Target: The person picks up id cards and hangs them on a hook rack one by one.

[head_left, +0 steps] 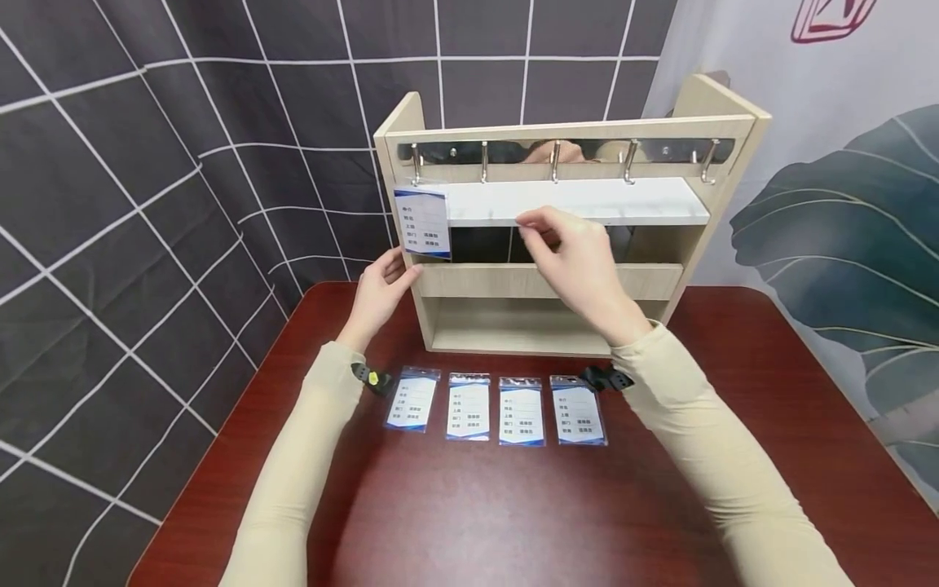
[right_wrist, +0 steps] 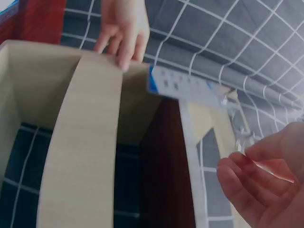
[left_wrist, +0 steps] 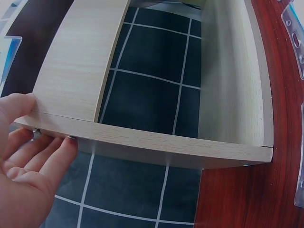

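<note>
My left hand (head_left: 377,293) grips the left side panel of a pale wooden rack (head_left: 550,281), with the thumb on its front and the fingers behind; the left wrist view shows this hand (left_wrist: 35,166) at the panel's edge. One badge card (head_left: 425,222) with a blue trim hangs at the rack's leftmost hook (head_left: 416,163). In front of the white shelf (head_left: 579,200) is my right hand (head_left: 579,253), its fingers loosely bent, thumb near the index finger. Nothing shows between those fingers in the right wrist view, where the hanging badge card (right_wrist: 183,85) lies beyond the hand (right_wrist: 270,175).
Several similar badge cards (head_left: 468,408) lie in a row on the dark red table (head_left: 484,514) before the rack. More metal hooks (head_left: 555,161) line the rack's top rail. A dark curtain with white grid lines (head_left: 308,106) hangs behind.
</note>
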{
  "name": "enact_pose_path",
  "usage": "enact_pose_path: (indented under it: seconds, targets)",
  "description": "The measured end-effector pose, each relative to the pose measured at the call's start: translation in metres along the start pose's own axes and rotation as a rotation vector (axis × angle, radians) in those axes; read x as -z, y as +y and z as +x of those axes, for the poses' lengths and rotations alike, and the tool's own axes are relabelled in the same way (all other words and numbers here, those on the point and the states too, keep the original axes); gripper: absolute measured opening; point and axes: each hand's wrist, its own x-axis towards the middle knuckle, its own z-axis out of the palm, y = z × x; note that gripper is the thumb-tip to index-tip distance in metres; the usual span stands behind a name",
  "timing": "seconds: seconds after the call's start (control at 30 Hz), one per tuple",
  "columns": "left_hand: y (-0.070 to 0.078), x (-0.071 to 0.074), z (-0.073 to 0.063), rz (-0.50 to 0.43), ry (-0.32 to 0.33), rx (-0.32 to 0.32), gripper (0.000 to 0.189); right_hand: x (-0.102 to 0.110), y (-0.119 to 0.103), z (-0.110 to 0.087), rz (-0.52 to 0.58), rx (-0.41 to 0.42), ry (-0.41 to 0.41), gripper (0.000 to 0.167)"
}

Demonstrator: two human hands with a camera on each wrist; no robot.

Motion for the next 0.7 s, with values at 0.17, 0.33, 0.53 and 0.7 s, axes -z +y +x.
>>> enact_pose_path:
  seconds: [0.17, 0.33, 0.53, 0.7]
  targets:
    - [0.001, -0.002, 0.001, -0.009, -0.004, -0.003, 0.056, 0.018, 0.025, -0.019, -0.034, -0.117, -0.069, 0.018]
    - [0.0, -0.003, -0.001, -0.021, -0.003, 0.018, 0.057, 0.028, 0.052, -0.041, -0.042, -0.296, -0.191, 0.02]
    - [-0.015, -0.003, 0.004, -0.025, 0.008, 0.029, 0.059, 0.025, 0.084, -0.066, -0.063, -0.372, -0.351, 0.022]
    - [-0.033, -0.003, 0.016, -0.025, 0.028, -0.001, 0.062, 0.021, 0.106, -0.082, -0.082, -0.411, -0.469, 0.024]
